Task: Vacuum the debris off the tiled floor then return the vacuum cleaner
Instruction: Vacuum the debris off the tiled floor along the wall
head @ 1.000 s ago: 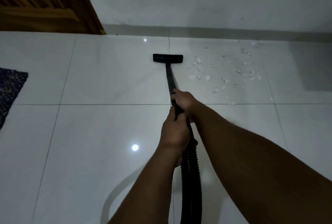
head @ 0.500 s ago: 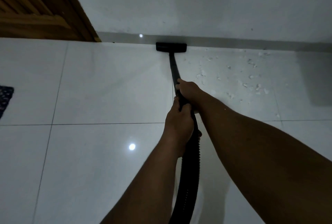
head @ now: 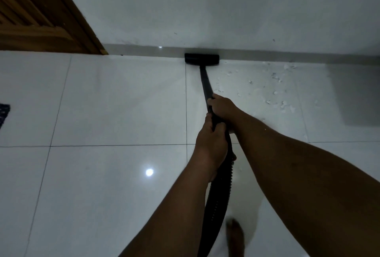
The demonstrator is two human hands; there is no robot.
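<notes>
Both hands, left [head: 210, 143] and right [head: 223, 107], gripping black vacuum wand [head: 205, 83], flat black nozzle [head: 201, 59] against grey skirting, white paper debris [head: 275, 94] on glossy white tiled floor [head: 102, 102] to its right

The black vacuum floor head [head: 201, 59] sat flat on the white tiled floor [head: 115, 102], against the skirting. Its rigid wand [head: 205, 82] sloped back to a ribbed hose [head: 218, 201]. Pale debris [head: 273, 92] lay scattered to its right.
</notes>
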